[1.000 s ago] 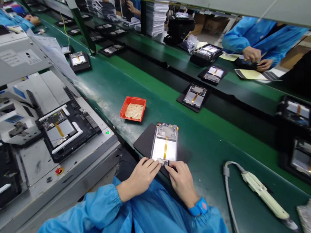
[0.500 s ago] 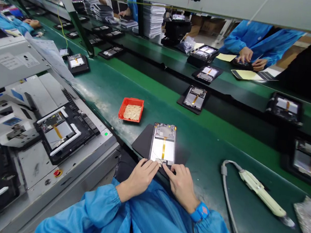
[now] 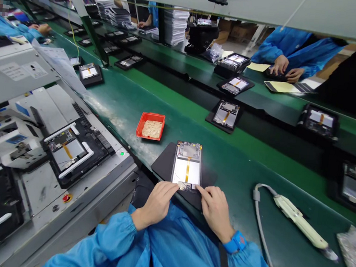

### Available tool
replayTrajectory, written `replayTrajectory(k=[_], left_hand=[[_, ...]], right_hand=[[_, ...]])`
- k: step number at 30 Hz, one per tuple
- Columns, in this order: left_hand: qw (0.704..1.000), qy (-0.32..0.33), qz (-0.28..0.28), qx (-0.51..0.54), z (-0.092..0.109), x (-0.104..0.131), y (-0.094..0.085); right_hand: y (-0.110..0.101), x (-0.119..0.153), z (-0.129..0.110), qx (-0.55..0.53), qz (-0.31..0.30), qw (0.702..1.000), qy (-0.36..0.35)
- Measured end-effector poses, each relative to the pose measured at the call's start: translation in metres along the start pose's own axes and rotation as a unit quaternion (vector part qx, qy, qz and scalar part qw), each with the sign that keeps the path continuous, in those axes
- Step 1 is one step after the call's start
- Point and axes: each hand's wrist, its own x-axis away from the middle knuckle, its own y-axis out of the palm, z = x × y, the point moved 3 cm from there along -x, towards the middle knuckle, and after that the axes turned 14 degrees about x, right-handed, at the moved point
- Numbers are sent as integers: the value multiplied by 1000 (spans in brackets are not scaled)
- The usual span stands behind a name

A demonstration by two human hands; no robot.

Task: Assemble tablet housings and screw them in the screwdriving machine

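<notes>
An opened tablet (image 3: 188, 164) with a white battery area and an orange ribbon lies on a black pad (image 3: 163, 162) at the bench edge. My left hand (image 3: 157, 202) touches its lower left corner, fingers bent together; anything small between the fingertips is hidden. My right hand (image 3: 216, 208) has its index finger stretched to the lower right corner, the other fingers curled. A red tray (image 3: 149, 136) of small beige pieces stands beyond the pad, to the left.
On the left is a grey machine (image 3: 85, 183) holding another opened tablet (image 3: 66, 151). A corded pale green tool (image 3: 299, 220) and a plastic bag (image 3: 355, 252) lie right. Tablets sit on the belt (image 3: 267, 139); people in blue work across and far left.
My right hand has shifted slightly right and its finger now rests nearer the tablet's lower right corner. My left hand has drawn slightly left. Tablets on the belts have shifted.
</notes>
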Motion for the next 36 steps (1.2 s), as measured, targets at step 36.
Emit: replayTrajectory(k=[36], left_hand=[[767,-446,145,437,-45,-68,-30]], right_hand=[[16,-34,13,32,-19,994,100]])
